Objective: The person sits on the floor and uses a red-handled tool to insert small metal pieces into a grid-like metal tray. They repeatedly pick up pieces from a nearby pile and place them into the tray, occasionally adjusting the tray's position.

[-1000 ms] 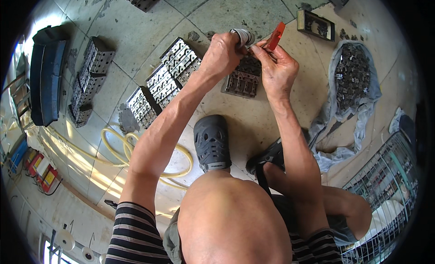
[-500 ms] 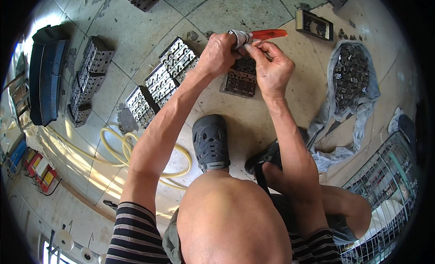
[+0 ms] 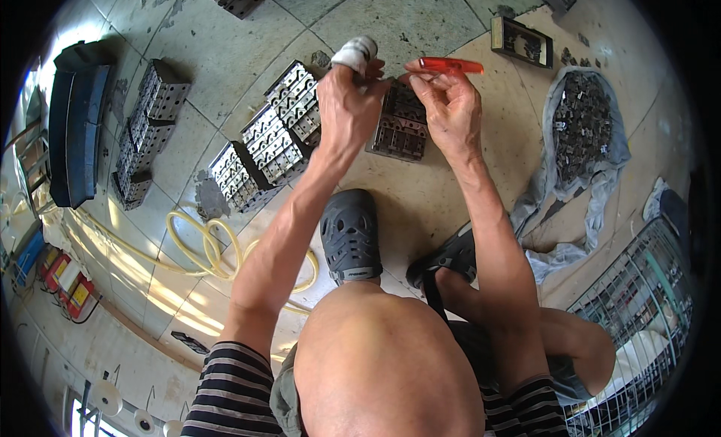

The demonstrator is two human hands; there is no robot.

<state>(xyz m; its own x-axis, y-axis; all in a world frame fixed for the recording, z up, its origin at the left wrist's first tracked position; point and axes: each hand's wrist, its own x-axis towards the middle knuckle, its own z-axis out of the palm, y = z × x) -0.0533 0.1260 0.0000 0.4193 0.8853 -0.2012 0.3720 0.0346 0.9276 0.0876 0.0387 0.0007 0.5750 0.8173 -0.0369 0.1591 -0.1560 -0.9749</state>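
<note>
My left hand [image 3: 349, 110] is held over the floor with white wrapping [image 3: 354, 54] around a finger. Its fingers look parted and I see nothing held in them, though some are hidden behind the hand. A little to its right, my right hand [image 3: 453, 114] grips a red, see-through tool handle [image 3: 454, 65] that lies crosswise over the fingers. The tool's working end does not show clearly. Below and between the hands, a dark metal block [image 3: 399, 133] with slots and holes rests on the floor. To the left of my left hand stand rows of silvery slotted metal blocks [image 3: 270, 137].
More metal blocks [image 3: 150, 129] stand at the left beside a long dark trough [image 3: 79, 125]. A yellow hose [image 3: 203, 242] coils near my left shoe [image 3: 349, 234]. At the right are a bag of small metal parts [image 3: 582, 122], an open box [image 3: 520, 43] and a wire basket [image 3: 638, 317].
My hands have drawn apart. The left moved slightly left, away from the red handle, its wrapped finger now raised. The red handle has come along with my right hand.
</note>
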